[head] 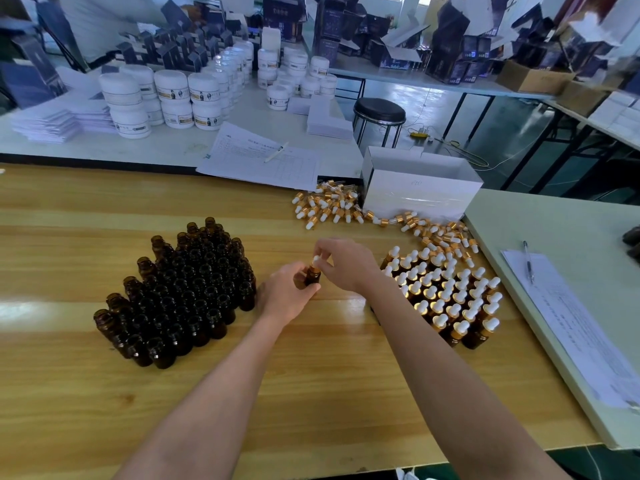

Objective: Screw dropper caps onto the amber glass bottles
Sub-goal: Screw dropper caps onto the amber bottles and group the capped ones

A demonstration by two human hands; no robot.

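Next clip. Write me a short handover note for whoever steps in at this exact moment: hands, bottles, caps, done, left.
Left hand: grip curled round one amber bottle.
Right hand: pinches the dropper cap sitting on that bottle; tightness cannot be told.
Uncapped bottles stand in a block to the left, capped bottles to the right; loose dropper caps lie by the white box.
Done: the right block. Left: finish this cap, then the left block.
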